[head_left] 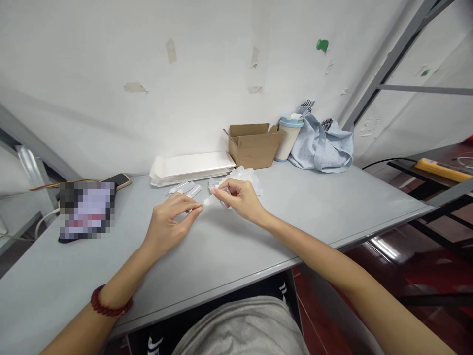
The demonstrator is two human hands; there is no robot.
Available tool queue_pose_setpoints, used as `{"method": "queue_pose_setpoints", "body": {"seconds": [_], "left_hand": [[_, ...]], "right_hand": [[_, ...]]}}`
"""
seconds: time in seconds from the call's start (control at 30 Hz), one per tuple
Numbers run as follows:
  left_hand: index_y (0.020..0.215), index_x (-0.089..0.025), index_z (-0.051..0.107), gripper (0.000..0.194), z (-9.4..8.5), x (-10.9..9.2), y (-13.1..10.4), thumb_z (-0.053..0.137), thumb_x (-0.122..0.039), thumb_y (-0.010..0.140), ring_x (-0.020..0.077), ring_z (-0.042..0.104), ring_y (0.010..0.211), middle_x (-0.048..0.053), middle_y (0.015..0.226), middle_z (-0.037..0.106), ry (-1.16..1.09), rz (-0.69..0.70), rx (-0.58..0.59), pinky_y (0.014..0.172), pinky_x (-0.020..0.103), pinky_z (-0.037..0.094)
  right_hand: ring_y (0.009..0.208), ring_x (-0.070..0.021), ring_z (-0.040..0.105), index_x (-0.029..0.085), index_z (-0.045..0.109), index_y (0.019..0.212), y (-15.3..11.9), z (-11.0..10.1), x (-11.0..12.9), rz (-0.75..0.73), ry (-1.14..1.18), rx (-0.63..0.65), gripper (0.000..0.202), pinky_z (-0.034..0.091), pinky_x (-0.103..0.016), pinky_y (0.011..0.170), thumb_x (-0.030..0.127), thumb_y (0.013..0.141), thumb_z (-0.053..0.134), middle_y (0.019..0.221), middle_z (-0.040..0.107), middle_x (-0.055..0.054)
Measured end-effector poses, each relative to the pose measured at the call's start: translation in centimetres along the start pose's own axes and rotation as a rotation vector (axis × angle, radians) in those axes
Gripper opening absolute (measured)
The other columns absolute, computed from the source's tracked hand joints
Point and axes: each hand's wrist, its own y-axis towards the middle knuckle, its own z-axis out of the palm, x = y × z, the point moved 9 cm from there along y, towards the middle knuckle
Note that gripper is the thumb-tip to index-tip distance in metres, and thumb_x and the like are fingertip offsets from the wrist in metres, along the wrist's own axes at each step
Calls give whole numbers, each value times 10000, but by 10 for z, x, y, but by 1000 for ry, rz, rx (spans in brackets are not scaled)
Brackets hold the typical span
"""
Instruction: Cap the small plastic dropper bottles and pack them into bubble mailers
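Observation:
A small translucent white piece (209, 200) is held between my two hands over the grey table (236, 246). My left hand (172, 222) pinches its left end with thumb and fingertips. At its right end, the thumb and index finger of my right hand (240, 197) are closed on it. Behind my left hand lie a few clear plastic pieces (185, 188). A pile of similar translucent pieces (246, 176) sits just behind my right hand, which partly hides it.
A stack of flat white packets (192, 165) and an open cardboard box (254, 148) stand by the wall. Right of them are a cup (288, 138) and a light blue cloth bag (325, 148). A blurred-out device (88, 209) and a phone (121, 181) lie at left.

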Motion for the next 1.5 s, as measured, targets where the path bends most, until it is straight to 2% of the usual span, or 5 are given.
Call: {"method": "queue_pose_setpoints", "body": {"seconds": [0.53, 0.8, 1.07, 1.23, 1.5], "left_hand": [[791, -200, 691, 140, -6, 13, 4, 574, -253, 849, 175, 627, 718, 30, 753, 710, 170, 69, -4, 687, 311, 489], [753, -189, 692, 257, -7, 72, -4, 492, -328, 835, 287, 622, 803, 83, 798, 724, 534, -280, 169, 666, 365, 435], [883, -167, 708, 251, -30, 83, -5, 517, -318, 824, 237, 633, 680, 54, 788, 727, 540, -415, 67, 641, 326, 432], [835, -183, 716, 190, -42, 77, -2, 556, -277, 796, 186, 598, 569, 11, 742, 723, 483, -429, -44, 613, 302, 439], [868, -217, 733, 216, -29, 66, -1, 579, -348, 790, 163, 628, 647, 26, 890, 752, 181, -428, -85, 576, 246, 469]], "right_hand": [[633, -123, 577, 141, 602, 977, 14, 2, -17, 33, -66, 96, 357, 425, -236, 572, 476, 874, 537, 721, 636, -20], [1179, -268, 430, 144, 539, 1237, 17, 32, -32, -296, -882, 309, 318, 379, -444, 935, 166, 947, 410, 1306, 510, -164], [1124, -315, 413, 98, 672, 953, 13, 56, -40, -429, -1250, 340, 280, 335, -476, 884, 35, 884, 407, 1237, 508, -205], [1032, -247, 489, 124, 681, 938, 20, 47, -36, -423, -1059, 239, 287, 352, -399, 860, 28, 895, 414, 1084, 599, -157], [757, -138, 614, 182, 555, 890, 17, 7, -9, -121, -105, 21, 211, 424, -240, 684, 316, 962, 408, 842, 686, -48]]}}
